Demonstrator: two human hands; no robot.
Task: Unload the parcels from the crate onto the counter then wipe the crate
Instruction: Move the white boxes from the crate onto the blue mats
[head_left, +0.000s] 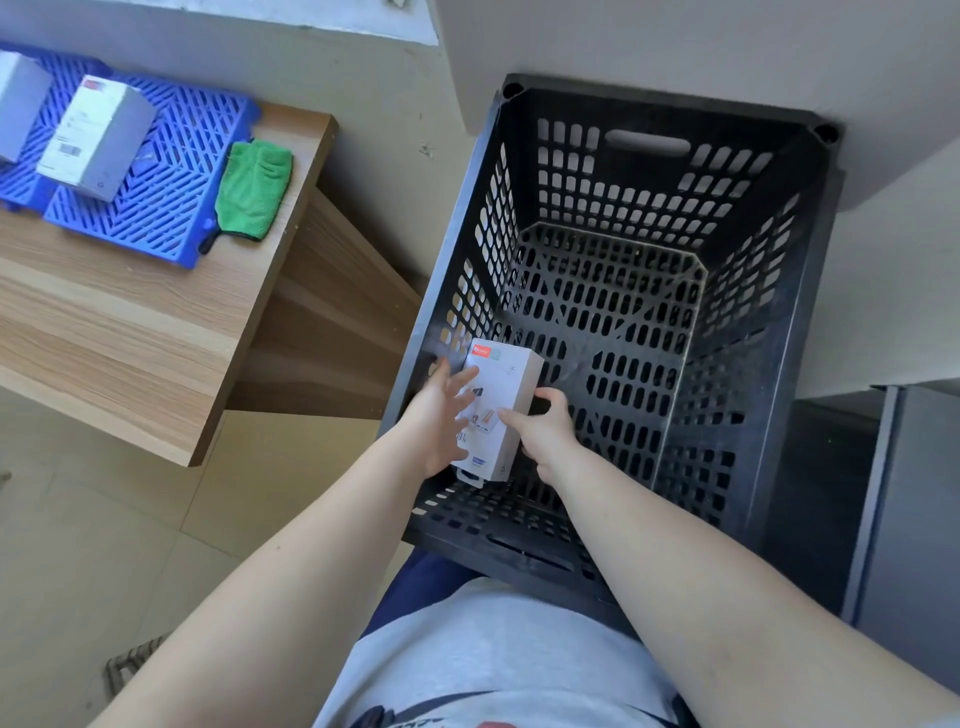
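A tall black perforated crate (779, 291) stands on the floor in front of me. Inside it, near the left front wall, is a white parcel box (506, 382) with a red label at its top. My left hand (439, 415) lies against the box's left face with fingers spread. My right hand (543, 428) grips its right edge, thumb on the front and fingers curled behind. The rest of the crate's inside holds nothing. Two white parcels (96, 137) stand on blue plastic grid mats (171, 192) on the wooden counter (130, 332) at the left.
A green cloth (254, 189) lies at the counter's right edge beside the mats. A grey cabinet (904, 519) stands to the right of the crate. A light wall rises behind the crate, with tiled floor below the counter.
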